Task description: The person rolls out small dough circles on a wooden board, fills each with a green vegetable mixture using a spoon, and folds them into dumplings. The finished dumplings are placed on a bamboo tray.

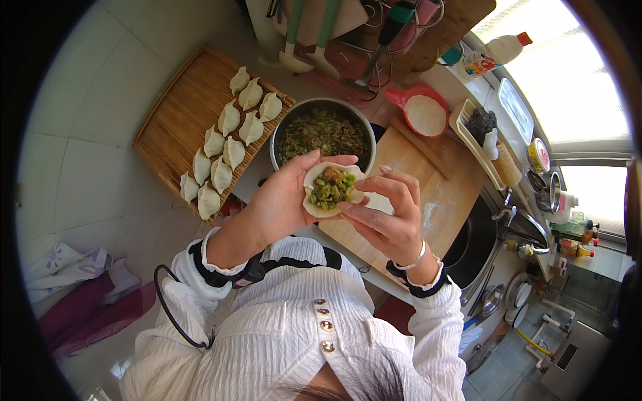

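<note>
An unfolded dumpling wrapper (312, 203) lies in the palm of my left hand (283, 193), a mound of chopped green and meat filling (331, 189) at its middle. The thumb and fingertips of my right hand (393, 213) pinch the wrapper's right edge. Just beyond both hands stands a steel bowl (371, 143) of the same kind of filling (323, 133). On the left, a bamboo tray (173, 108) carries several folded dumplings (228, 118) in rows along its right side.
Right of the bowl, a floured wooden board (451, 200) bears a rolling pin (421, 148). Behind it sits a red scoop (439, 95) of flour. A dark sink (469, 245) with a faucet (509, 213) lies at the right. Utensils (311, 40) hang at the back.
</note>
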{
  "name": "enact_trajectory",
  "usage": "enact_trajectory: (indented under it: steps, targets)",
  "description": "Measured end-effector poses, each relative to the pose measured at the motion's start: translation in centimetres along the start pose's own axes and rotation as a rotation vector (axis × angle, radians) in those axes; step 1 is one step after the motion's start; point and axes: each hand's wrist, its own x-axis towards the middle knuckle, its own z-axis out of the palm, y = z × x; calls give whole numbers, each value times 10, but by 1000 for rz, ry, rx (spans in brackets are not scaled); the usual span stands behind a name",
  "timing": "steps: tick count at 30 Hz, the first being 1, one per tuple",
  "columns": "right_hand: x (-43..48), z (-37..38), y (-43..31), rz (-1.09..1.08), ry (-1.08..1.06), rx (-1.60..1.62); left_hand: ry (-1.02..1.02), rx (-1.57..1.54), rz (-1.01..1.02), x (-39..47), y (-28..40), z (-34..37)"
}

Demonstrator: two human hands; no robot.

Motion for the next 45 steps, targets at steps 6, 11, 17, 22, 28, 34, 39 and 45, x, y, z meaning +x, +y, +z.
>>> enact_trajectory:
  steps: [6,11,17,22,28,34,39,45]
  targets:
    - [26,-2,-5,-1,102,204,-14,515,39,-16,-6,26]
    - [28,-3,-9,50,89,226,-16,648,162,-22,-14,37]
    - [31,2,-9,125,82,440,-7,701,174,-24,-15,42]
    - [33,-5,-4,7,23,442,-24,744,232,-23,-21,40]
    - [33,-13,-2,-30,13,432,59,1166,426,-23,-22,36]
    - [34,9,-2,148,-56,935,29,860,169,-35,-12,38]
    - [35,10,0,49,-109,924,-18,987,242,-38,-11,42]
    - [46,1,-3,-132,-37,717,-32,1089,241,-42,-10,44]
